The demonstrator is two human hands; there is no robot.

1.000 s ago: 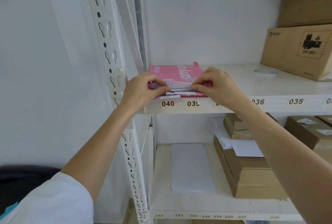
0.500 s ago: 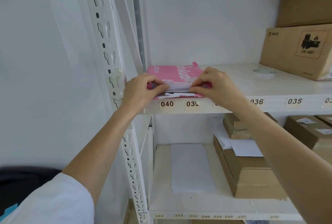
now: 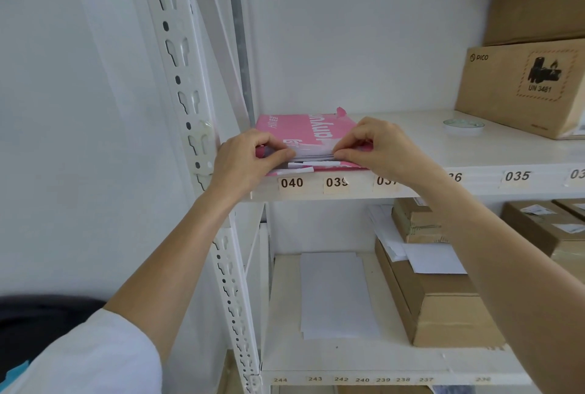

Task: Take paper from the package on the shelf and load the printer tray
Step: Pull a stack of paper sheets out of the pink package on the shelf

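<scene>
A pink paper package lies flat at the left end of the white shelf, its torn open end facing me. White sheets show in that opening between my two hands. My left hand pinches the left side of the torn wrapper edge with thumb and fingers. My right hand pinches the right side of the same edge, thumb under the flap. No printer is in view.
A perforated white upright stands left of the package. A tape roll and stacked cardboard boxes sit on the shelf to the right. On the shelf below lie loose white sheets and brown boxes.
Both hands stay on the package's open end. The fingers have shifted slightly along the torn wrapper edge; the package has not moved.
</scene>
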